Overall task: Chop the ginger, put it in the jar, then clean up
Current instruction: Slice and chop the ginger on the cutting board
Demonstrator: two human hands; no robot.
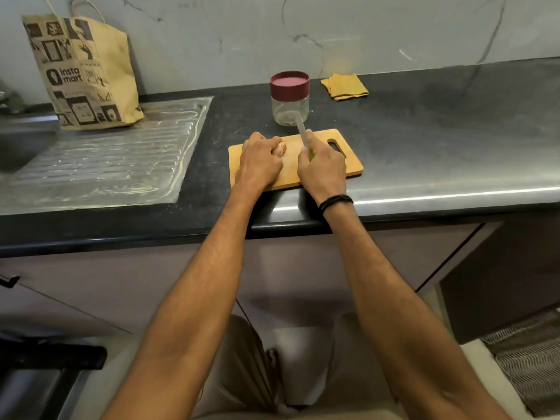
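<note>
A wooden cutting board lies on the dark counter near its front edge. On the board's left part, my left hand curls over a piece of ginger, of which only a small tan end shows. My right hand grips a knife by its green handle, the blade raised and pointing away toward the jar. Just behind the board stands a clear, empty-looking jar with a maroon lid on it.
A folded yellow cloth lies behind and right of the jar. A printed paper bag stands on the steel draining board at the left, beside the sink. A marble wall backs the counter.
</note>
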